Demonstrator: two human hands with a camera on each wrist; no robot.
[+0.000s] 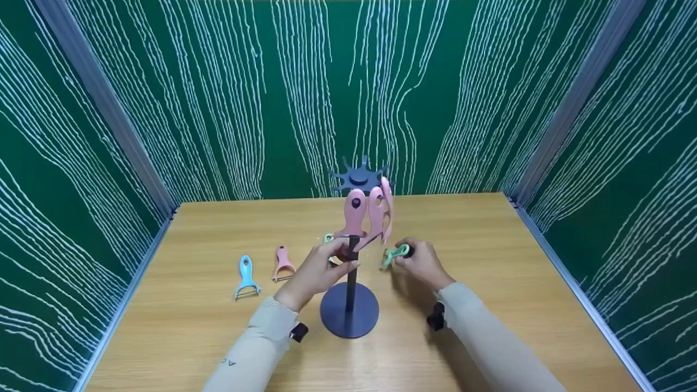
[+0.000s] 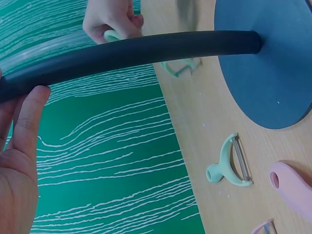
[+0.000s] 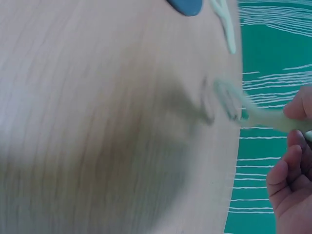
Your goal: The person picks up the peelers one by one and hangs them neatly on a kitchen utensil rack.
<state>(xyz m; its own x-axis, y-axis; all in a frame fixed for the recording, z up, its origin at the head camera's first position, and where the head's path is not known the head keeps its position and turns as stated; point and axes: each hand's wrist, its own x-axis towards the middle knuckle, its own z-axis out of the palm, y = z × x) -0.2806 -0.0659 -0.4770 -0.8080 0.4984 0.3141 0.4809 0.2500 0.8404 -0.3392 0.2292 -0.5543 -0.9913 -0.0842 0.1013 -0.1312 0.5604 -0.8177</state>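
Note:
My left hand (image 1: 321,269) grips the dark upright pole (image 2: 146,51) of a rotating-looking rack with a round base (image 1: 349,326) and a spoked hook top (image 1: 359,177). Three pink peelers (image 1: 355,215) hang from the rack's hooks on its near and right side. To the right of the pole, my right hand (image 1: 422,264) holds a light green peeler (image 3: 265,117) by its handle, blade end pointing left toward the rack and held above the table. Another green peeler (image 2: 226,163) lies on the table behind the left hand, partly hidden in the head view.
On the wooden table (image 1: 196,337), a blue peeler (image 1: 246,275) and a pink peeler (image 1: 282,264) lie left of the rack. Green walls (image 1: 218,109) with white wavy lines stand behind and at both sides, with metal posts (image 1: 582,98) at the corners.

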